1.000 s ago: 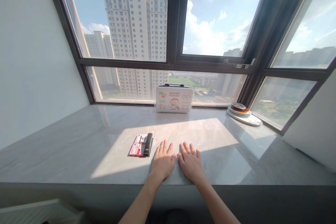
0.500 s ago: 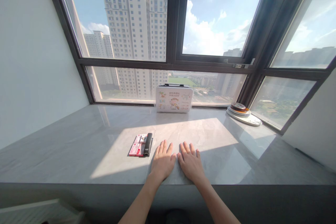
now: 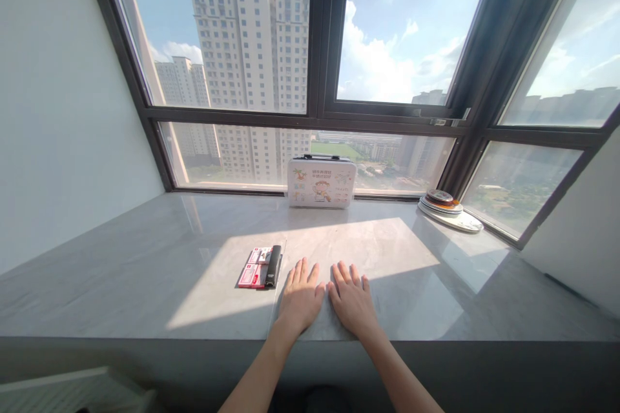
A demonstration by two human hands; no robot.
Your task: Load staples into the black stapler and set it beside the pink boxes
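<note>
My left hand (image 3: 300,297) and my right hand (image 3: 352,299) lie flat, palms down, side by side on the grey marble sill (image 3: 145,264), thumbs almost touching. The fingers of both are stretched out and neither holds anything. Just left of my left hand lies a small red and white pack (image 3: 254,267) with a black stick-shaped item (image 3: 274,266) along its right side. Neither hand touches them.
A white case (image 3: 321,182) with cartoon pictures and a handle stands upright against the window at the back. A stack of round plates (image 3: 449,210) sits at the back right. Window frames close the far side; a white wall bounds the left.
</note>
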